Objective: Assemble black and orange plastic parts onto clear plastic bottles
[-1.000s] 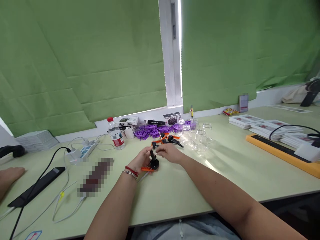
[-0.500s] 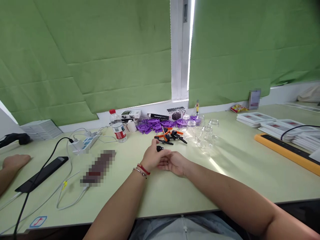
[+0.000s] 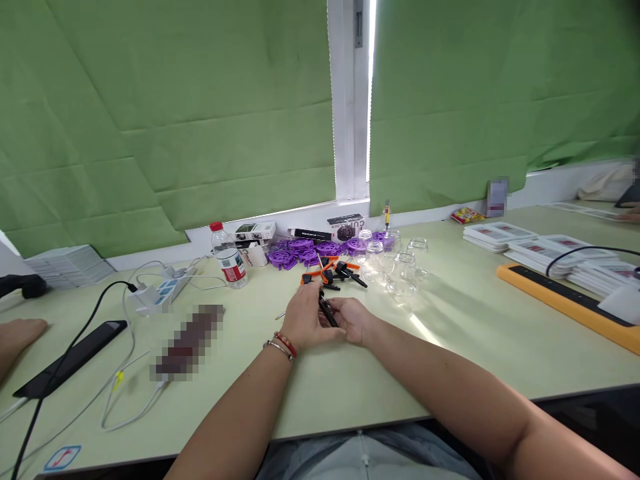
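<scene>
Held between my two hands is a slim black rod-shaped piece (image 3: pixel 328 311), whose exact kind I cannot make out. My left hand (image 3: pixel 306 317), with a red bracelet and a silver bangle at the wrist, closes on it from the left, thumb stretched across in front. From the right, my right hand (image 3: pixel 353 320) curls its fingers around the lower end, partly hidden. A thin metal shaft (image 3: pixel 281 315) shows left of my left hand; whether it is held or lies on the table is unclear. Just beyond lie several black-and-orange tools (image 3: pixel 327 270).
Purple plastic parts (image 3: pixel 300 250) and clear jars (image 3: pixel 400 263) stand behind. A red-capped bottle (image 3: pixel 229 257), power strip (image 3: pixel 170 288), cables and phone (image 3: pixel 75 357) are left. White stacks (image 3: pixel 543 247) and an orange-black bar (image 3: pixel 565 303) lie right. Another person's hand (image 3: pixel 23 333) rests far left.
My left hand has turned and opened out slightly, so more of the black piece shows. The metal shaft has come into sight. The camera view has shifted a little right.
</scene>
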Tool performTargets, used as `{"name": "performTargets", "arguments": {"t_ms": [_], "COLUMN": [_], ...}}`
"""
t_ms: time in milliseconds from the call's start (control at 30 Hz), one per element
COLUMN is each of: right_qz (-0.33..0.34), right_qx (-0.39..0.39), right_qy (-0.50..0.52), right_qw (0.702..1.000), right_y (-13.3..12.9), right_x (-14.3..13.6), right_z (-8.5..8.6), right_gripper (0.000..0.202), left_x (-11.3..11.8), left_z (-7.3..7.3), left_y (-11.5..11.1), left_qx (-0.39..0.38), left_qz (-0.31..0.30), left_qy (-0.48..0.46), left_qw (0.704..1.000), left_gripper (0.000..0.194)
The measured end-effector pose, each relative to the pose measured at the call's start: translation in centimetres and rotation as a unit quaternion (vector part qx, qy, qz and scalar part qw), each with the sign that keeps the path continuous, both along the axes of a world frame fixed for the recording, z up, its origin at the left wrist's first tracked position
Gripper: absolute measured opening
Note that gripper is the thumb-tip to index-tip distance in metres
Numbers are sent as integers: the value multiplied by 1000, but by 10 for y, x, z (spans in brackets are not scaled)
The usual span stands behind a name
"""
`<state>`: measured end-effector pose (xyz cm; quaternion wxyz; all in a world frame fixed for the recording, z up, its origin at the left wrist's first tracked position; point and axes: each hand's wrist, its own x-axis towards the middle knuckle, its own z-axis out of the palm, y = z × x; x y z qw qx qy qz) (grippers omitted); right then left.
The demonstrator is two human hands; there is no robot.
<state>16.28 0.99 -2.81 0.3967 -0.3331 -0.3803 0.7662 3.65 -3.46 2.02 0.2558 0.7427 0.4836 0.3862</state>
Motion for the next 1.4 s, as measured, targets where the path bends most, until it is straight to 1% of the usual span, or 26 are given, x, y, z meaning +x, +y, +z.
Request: {"name": "performTargets", "arguments": {"t_ms": [33,100,167,233,300,367,433,500,633,733,800,867,967,1067,1133,1200,1333,1400], "right_qz": [-13,-45,-61,-49,-27,-9,-6,-14,-24,3,26,33,17,-16,-22,-9,33,51], "right_qx": [-11,-54,-49,-27,15,68,111,142,161,163,184,219,283,376,424,451,473,488], "right_qy": [12,33,27,6,-23,-56,-88,-110,-108,-93,-99,-113,-149,-186,-196,-201,-200,-209], "right_qw": [1000,997,997,998,999,996,990,984,981,982,978,969,947,908,884,870,858,846], "right_y": [0,1,2,3,4,5,6,7,6,2,-1,-2,-3,-2,-1,1,7,9], "right_x": [3,9,16,22,27,31,34,35,36,37,37,37,33,28,24,21,22,24], "right_z": [2,8,15,23,28,31,31,29,30,34,36,36,35,34,34,32,31,33], "right_gripper": [12,16,18,12,7,11,17,20,18,19,22,23,18,11,9,8,9,9], "left_x": [-3,-9,-15,-18,-19,-17,-15,-14,-16,-18,-19,-20,-20,-21,-21,-21,-22,-21], "left_z": [0,1,3,7,11,14,15,15,12,9,8,8,9,9,8,7,5,4], "left_y": [1,4,5,3,0,-3,-4,-3,2,7,9,11,13,14,14,14,14,14], "left_qx": [-2,-23,-75,-146,-216,-287,-350,-386,-407,-425,-423,-421,-433,-437,-432,-432,-432,-432], "left_qz": [23,51,43,18,7,10,10,3,-11,-18,-18,-22,-34,-43,-47,-54,-71,-64], "left_qy": [-15,-70,-154,-233,-280,-288,-277,-264,-248,-239,-237,-234,-230,-228,-230,-230,-225,-225], "left_qw": [1000,996,984,961,935,914,895,884,879,873,875,876,871,869,871,870,870,871], "left_gripper": [81,77,64,49,41,40,43,46,46,46,46,46,47,50,51,52,49,46]}}
